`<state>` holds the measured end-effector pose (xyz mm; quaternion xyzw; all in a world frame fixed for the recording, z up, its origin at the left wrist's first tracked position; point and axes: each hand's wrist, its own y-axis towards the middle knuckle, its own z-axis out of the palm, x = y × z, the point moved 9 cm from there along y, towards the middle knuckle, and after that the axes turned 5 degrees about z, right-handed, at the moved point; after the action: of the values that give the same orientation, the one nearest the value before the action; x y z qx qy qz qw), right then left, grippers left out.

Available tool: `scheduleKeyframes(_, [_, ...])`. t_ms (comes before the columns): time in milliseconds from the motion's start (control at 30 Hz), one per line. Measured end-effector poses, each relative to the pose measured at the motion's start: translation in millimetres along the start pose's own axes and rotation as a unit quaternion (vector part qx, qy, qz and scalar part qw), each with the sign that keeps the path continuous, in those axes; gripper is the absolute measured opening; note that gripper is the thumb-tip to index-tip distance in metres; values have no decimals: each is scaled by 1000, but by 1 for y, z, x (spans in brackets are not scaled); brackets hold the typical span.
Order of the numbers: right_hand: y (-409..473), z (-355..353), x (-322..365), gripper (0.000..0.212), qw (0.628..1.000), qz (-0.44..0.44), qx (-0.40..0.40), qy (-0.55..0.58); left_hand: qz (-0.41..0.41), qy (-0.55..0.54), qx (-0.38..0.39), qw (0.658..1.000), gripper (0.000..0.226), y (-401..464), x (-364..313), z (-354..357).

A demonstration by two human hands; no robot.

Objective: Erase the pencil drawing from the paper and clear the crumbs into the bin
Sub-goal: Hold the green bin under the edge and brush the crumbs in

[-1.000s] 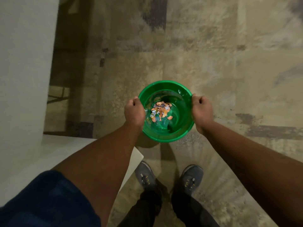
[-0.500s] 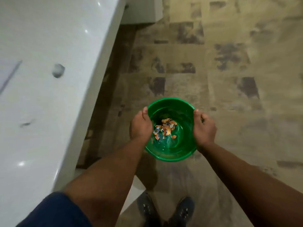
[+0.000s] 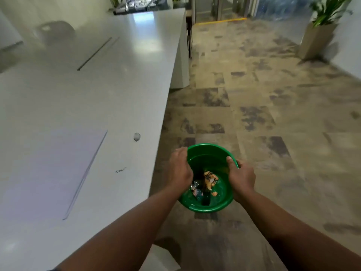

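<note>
Both hands grip the green bin (image 3: pixel 213 207) by its rim, left hand (image 3: pixel 179 171) on the left side, right hand (image 3: pixel 241 178) on the right, over the floor. Left of the bin, nearer the left hand, lies the table (image 3: pixel 117 98) with the paper (image 3: pixel 48 169) and the crumbs (image 3: pixel 120 169).

A long white table (image 3: pixel 117 79) is seen along the left, its edge running beside a mottled brown tiled floor (image 3: pixel 254 90). On the table a sheet of paper (image 3: pixel 48 169) is laid flat near the front. A small pale eraser (image 3: pixel 137 137) is set just beyond the paper's right edge, and a few dark crumbs (image 3: pixel 120 170) are scattered nearer the table edge. A thin dark line (image 3: pixel 94 53) is seen farther back. A potted plant (image 3: pixel 317 36) is stood on the floor at far right.
</note>
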<state>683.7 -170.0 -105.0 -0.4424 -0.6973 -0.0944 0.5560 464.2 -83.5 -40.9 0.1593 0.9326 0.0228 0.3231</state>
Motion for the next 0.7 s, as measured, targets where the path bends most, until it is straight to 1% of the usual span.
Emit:
scheduleKeyframes(67, [-14,0,5,31,1000,5,-16,2,71,0,40,997,48,-5,-15,-7])
scheduleKeyframes(133, [-31,2,8,29,999,2,-35,8,154,-1,74,985,54,-12,-27,-16])
scheduleKeyframes(200, [-48,4,12,32,998,-5,-65,6,218,-1,94,971,61,-17,-31,-28])
scheduleKeyframes(367, [-84,8,16,35,991,12,-131,5,317,13,100,943,55,-34,-30,-65])
scheduleKeyframes(433, [-99,11,19,37,989,15,-148,6,333,10,93,938,57,-38,-20,-80])
scheduleKeyframes(533, [-119,15,24,35,986,18,-163,18,327,19,65,942,57,-39,6,-107])
scheduleKeyframes(600, [-131,17,27,34,985,11,-174,15,308,37,30,950,54,-42,29,-125])
scheduleKeyframes(700, [-144,21,26,35,983,7,-182,3,262,106,-22,959,54,-49,62,-144])
